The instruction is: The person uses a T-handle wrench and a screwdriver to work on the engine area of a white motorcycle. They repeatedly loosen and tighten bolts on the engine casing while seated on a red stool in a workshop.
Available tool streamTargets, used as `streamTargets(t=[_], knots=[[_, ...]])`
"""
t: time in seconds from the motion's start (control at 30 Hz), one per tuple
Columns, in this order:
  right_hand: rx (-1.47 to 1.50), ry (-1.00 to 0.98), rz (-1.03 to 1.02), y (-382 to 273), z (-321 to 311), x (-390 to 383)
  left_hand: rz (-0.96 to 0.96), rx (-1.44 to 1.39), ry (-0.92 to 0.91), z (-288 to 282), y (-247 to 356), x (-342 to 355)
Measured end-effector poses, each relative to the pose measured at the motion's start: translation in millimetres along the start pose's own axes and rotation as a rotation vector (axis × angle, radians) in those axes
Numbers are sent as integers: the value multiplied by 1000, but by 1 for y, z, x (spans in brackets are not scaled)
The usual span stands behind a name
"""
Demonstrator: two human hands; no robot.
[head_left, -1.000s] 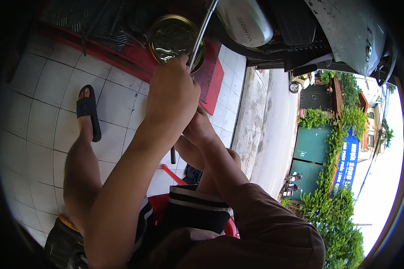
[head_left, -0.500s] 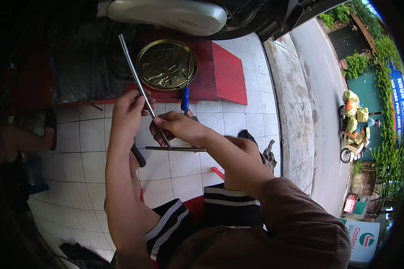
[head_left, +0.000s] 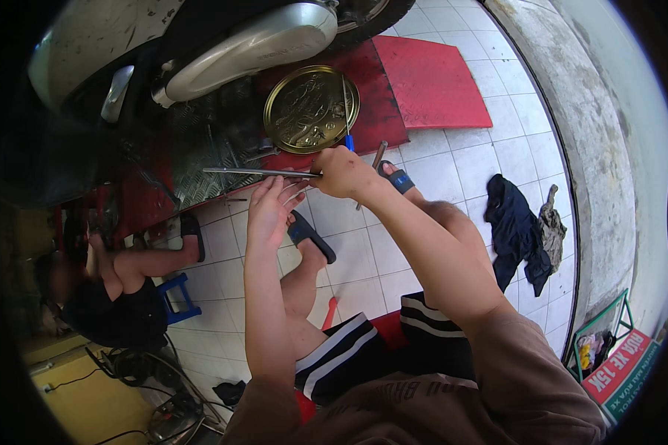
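T-wrench (head_left: 234, 171) sits approx 6 o'clock of gold tray (head_left: 289, 96), shaft to 9, looks stiff steel, prob med wt, maybe slick if oily, so best held nr crossbar (head_left: 381, 154), where R hand (head_left: 343, 172) clenches it, L hand (head_left: 269, 211) half-open w/ fingers loosely at mid-shaft.

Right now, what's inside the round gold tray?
The round gold tray shows shiny bits, too small to identify, and a blue-handled tool lying over its right side. Whatever is beneath that tool is covered, and the right hand hides the tool's lower end.
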State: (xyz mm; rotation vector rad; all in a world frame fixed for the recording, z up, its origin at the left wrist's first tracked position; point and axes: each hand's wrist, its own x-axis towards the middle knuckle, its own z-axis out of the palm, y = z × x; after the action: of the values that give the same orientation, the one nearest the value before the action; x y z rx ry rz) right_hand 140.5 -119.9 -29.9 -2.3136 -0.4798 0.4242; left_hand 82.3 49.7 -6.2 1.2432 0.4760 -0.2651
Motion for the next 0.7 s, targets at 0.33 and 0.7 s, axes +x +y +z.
streamTargets(t=[0.33, 0.7], knots=[[-55, -164, 276, 44, -65, -23, -240, -42, -90, 53, -21, 30], [-20, 34, 294, 96, -75, -29, -162, 240, -151, 118, -44, 68]])
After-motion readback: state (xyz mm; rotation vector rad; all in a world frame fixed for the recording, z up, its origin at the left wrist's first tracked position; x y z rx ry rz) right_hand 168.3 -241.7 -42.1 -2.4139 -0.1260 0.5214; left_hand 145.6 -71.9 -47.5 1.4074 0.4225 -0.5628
